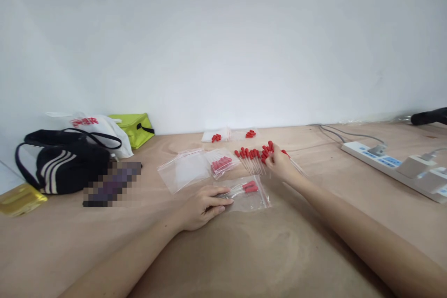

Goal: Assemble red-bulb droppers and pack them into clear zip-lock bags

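My left hand (206,205) rests on the table with its fingers stretched out, the tips lying on the left end of a clear zip bag (240,201). Inside that bag are a few droppers (250,187) with red bulbs and thin clear stems. My right hand (278,162) is closed, its fingertips pinching a red-bulbed dropper (270,145) in the loose pile. How many it grips is hidden by the fingers. More loose droppers (247,152) lie in a row just left of it, stems toward me.
Flat zip bags (190,170) and a filled bag (221,164) lie left of the pile. Two bags with red bulbs (216,138) (250,134) sit by the wall. A power strip (391,165) is at right; a black bag (70,163) and a green bag (134,128) at left.
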`<state>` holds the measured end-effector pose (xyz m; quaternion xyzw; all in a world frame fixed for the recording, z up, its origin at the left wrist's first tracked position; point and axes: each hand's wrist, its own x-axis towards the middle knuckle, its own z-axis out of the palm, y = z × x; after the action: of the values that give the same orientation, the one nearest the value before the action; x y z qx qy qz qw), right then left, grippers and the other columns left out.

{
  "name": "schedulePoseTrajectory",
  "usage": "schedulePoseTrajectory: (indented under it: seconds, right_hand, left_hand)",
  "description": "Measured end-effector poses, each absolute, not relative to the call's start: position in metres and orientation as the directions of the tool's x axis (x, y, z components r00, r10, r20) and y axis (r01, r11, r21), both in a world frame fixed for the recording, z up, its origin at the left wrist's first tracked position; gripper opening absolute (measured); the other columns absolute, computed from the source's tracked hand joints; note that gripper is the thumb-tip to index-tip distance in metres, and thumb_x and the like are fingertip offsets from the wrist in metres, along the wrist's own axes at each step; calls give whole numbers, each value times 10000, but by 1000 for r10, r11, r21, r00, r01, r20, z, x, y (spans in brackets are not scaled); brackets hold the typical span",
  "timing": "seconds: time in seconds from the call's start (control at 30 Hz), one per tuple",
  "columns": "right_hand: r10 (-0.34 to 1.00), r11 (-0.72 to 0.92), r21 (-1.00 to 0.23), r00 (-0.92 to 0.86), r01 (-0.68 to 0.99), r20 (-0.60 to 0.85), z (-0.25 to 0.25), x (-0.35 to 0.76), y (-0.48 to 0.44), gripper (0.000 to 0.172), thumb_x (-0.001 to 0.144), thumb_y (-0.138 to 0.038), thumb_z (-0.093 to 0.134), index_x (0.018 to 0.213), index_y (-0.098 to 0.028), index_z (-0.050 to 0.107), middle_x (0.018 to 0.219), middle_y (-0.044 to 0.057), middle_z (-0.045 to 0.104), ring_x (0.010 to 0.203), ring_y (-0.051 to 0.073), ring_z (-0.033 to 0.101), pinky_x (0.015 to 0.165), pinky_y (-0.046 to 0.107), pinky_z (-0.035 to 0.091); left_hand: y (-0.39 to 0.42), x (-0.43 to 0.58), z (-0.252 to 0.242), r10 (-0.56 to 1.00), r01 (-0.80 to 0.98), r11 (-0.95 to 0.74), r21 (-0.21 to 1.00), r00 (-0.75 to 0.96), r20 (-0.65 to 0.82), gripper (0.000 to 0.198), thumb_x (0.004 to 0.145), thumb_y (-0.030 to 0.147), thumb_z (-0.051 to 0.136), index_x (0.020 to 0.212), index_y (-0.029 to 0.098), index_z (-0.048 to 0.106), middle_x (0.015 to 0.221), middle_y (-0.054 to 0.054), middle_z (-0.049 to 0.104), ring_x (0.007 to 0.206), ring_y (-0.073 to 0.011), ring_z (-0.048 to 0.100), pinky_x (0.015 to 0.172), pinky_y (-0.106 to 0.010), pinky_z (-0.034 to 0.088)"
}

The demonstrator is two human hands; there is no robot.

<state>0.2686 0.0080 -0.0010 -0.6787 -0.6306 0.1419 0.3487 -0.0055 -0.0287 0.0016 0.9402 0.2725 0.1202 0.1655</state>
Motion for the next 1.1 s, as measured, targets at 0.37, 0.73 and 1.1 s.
schedulePoseTrajectory:
  seconds: [0.37,0.73,1.1]
  right_hand:
    - [967,192,-981,169,12,191,-30,268,-42,696,691,-462,567,1210,-199,186,596,-58,521,521,141,574,516,292,492]
    - [987,155,-964,5,218,160,-40,265,-51,269,604,-394,660,723,-181,547,592,-26,507,545,103,490,529,247,417]
    - [973,199,-929,-178,314,148,-34,258,-54,177,671,-274,601,809,-164,608,676,5,601,520,87,469,491,219,390]
  left_hand:
    - [-30,-5,5,555,493,-802,337,824,115,302,866,267,434,1146,325,532,1291,-11,450,1169,-205,416,980,-405,314]
    - [-31,-4,4,559,502,-802,325,822,110,305,872,261,424,1151,329,528,1293,-19,446,1171,-212,413,979,-404,310]
    - [-29,-4,3,552,494,-806,327,827,111,306,874,250,420,1147,333,530,1299,-14,436,1168,-203,412,979,-391,310]
